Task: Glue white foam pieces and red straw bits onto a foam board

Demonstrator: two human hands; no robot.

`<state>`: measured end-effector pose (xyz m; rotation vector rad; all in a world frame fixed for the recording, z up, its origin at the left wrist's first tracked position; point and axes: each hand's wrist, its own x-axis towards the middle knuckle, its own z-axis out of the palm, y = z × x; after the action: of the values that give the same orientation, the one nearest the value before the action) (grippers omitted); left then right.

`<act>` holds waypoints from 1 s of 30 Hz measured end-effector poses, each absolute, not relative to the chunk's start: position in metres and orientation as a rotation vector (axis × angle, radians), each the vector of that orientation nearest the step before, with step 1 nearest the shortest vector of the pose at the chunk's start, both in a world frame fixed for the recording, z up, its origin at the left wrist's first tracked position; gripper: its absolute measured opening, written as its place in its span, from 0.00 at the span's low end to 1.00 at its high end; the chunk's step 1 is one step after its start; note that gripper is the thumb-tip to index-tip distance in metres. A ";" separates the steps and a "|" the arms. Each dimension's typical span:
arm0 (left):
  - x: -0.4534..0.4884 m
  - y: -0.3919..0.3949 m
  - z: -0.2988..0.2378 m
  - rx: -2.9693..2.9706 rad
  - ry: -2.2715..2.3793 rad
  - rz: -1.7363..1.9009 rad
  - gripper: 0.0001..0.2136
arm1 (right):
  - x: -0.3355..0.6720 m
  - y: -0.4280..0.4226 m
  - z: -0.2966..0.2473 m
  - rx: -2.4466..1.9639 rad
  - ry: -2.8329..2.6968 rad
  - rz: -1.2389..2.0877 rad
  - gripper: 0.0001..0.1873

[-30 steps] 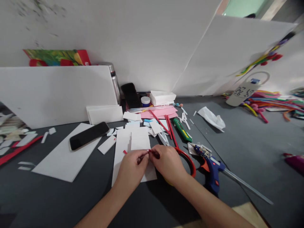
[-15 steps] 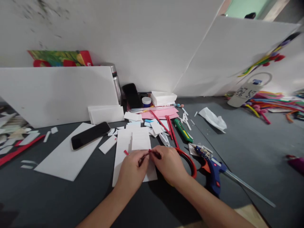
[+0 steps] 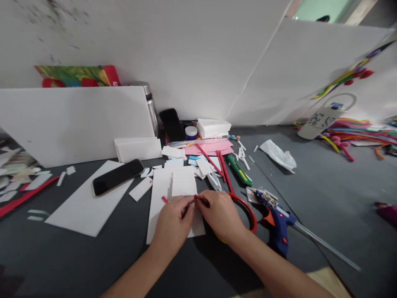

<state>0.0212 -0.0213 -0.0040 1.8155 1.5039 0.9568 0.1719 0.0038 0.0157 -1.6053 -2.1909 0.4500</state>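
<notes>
My left hand (image 3: 173, 221) and my right hand (image 3: 219, 216) meet over a white foam sheet (image 3: 159, 198) on the dark table. Both pinch a small thin red strip (image 3: 196, 198) between their fingertips; most of it is hidden by the fingers. A tiny red scrap (image 3: 164, 200) lies on the sheet just left of my left hand. Red-handled scissors (image 3: 246, 209) lie right beside my right hand, partly under it.
A blue glue gun (image 3: 279, 225) lies right of the scissors. A black phone (image 3: 117, 177) rests on a white board (image 3: 77, 211) at left. A green cutter (image 3: 238, 170), pink paper, white scraps and a crumpled tissue (image 3: 277, 155) lie behind. Coloured pipe cleaners (image 3: 356, 136) are far right.
My fingertips have shifted slightly on the red strip; both hands stay in the same place. The view has barely moved.
</notes>
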 end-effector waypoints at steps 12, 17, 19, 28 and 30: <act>0.021 -0.021 -0.003 1.826 1.504 0.968 0.12 | 0.174 0.005 0.015 -1.586 -2.180 0.463 0.10; 0.019 -0.025 -0.004 1.813 1.452 1.072 0.12 | 0.174 -0.001 0.023 -1.519 -2.165 0.472 0.08; 0.018 -0.026 -0.006 1.807 1.434 1.110 0.13 | 0.174 -0.006 0.027 -1.469 -2.168 0.493 0.08; 0.016 -0.029 -0.004 1.776 1.313 1.102 0.14 | 0.179 -0.006 0.027 -1.340 -2.166 0.682 0.10; 0.015 -0.030 -0.004 1.748 1.280 1.099 0.14 | 0.180 -0.005 0.029 -1.319 -2.189 0.713 0.12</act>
<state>0.0155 -0.0297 -0.0039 1.7481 1.2803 1.0988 0.1803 -0.0054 0.0291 -1.3191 -2.1886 0.7135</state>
